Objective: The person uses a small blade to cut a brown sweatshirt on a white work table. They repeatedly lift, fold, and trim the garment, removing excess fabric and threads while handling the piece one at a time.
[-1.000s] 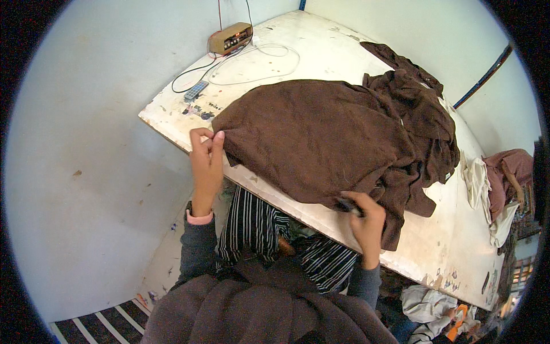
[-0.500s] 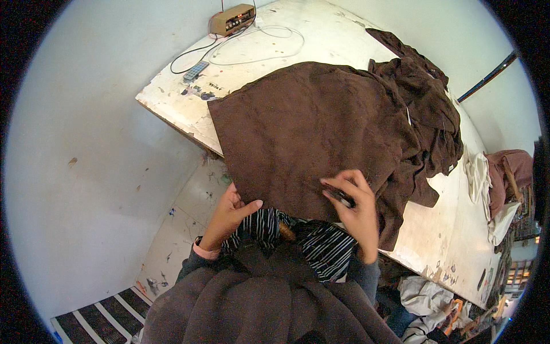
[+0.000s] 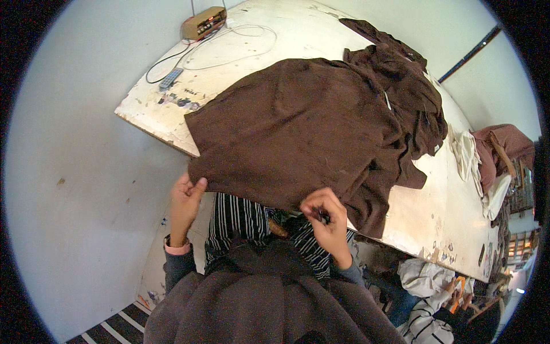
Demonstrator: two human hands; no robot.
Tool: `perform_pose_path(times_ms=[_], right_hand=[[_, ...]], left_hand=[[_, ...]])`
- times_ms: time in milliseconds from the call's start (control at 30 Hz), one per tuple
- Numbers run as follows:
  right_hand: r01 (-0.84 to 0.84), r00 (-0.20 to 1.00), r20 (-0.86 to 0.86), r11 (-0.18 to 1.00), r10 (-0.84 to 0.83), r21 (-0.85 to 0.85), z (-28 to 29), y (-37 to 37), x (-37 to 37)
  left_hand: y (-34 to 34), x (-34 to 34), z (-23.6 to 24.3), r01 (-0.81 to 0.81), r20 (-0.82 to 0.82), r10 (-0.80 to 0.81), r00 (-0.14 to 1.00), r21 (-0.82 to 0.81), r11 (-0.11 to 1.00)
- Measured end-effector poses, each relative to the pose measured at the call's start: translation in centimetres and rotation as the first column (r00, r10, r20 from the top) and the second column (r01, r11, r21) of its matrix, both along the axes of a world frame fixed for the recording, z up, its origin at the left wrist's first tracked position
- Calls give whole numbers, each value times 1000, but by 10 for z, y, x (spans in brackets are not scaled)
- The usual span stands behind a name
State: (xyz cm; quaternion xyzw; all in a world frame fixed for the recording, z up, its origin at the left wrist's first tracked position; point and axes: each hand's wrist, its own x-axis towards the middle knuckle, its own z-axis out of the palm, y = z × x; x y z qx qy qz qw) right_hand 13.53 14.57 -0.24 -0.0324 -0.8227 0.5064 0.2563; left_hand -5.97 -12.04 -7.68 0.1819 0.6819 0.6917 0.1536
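Where hands [image 3: 185,202] meet it, brown cloth [image 3: 286,132] (creased) overhangs the table [image 3: 427,229]

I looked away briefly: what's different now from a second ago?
The brown cloth has been drawn toward the person, its near edge now past the edge of the table. The left hand, pinching its near-left corner, has come closer to the body. The right hand still holds a small dark object. The remote stayed put on the table.
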Motion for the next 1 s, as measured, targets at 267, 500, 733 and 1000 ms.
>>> perform_pose_path(times_ms=[267,500,733,1000], right_hand=[[122,986,81,964,-144,235,14,27,36],[425,861,39,759,-507,494,-17,82,-11],[289,950,169,945,-263,-153,9,66,50],[-129,916,371,987,155,-94,21,33,73]], left_hand=[[13,12,16,36,-113,-49,992,-113,993],[29,11,21,19,-360,-133,923,-304,953],[-64,-67,-10,-230,152,176,973,534,814],[-35,-31,30,-17,-12,15,1000,-216,976]])
